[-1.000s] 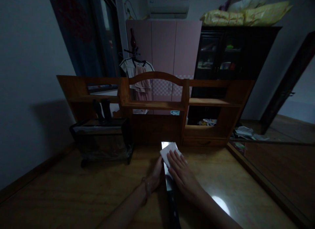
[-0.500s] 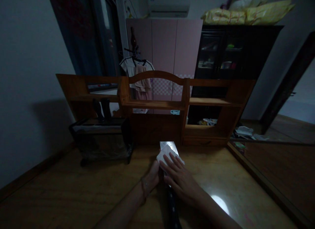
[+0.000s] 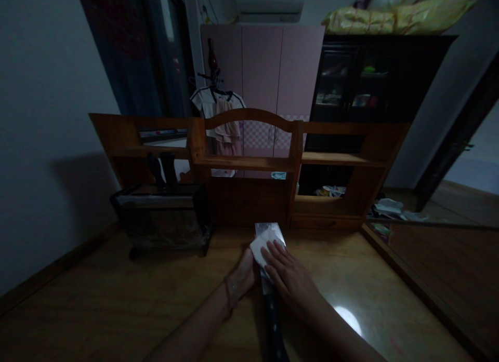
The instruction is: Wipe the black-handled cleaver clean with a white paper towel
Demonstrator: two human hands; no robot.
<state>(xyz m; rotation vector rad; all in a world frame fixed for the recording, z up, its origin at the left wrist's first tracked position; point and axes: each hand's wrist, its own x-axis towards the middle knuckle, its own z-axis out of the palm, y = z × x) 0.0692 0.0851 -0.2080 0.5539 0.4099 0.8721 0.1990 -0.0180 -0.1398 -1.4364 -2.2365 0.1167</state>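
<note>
Pressing a white cloth (image 3: 259,247) onto a knife (image 3: 273,320) over the tabletop (image 3: 175,299).
Head view: the right hand (image 3: 291,276) lies flat on the cloth, unclenched; the left hand (image 3: 245,271) meets the blade's left side, its grip hidden, so I cannot tell it. The handle points to the near edge; a shelf (image 3: 249,164) stands along the far edge. The air conditioner (image 3: 268,6) sticker is too small to read.

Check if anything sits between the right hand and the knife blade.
Yes: the white cloth lies over part of the blade, under the fingers of the right hand. The blade shows bare past its far edge and near the handle.
</note>
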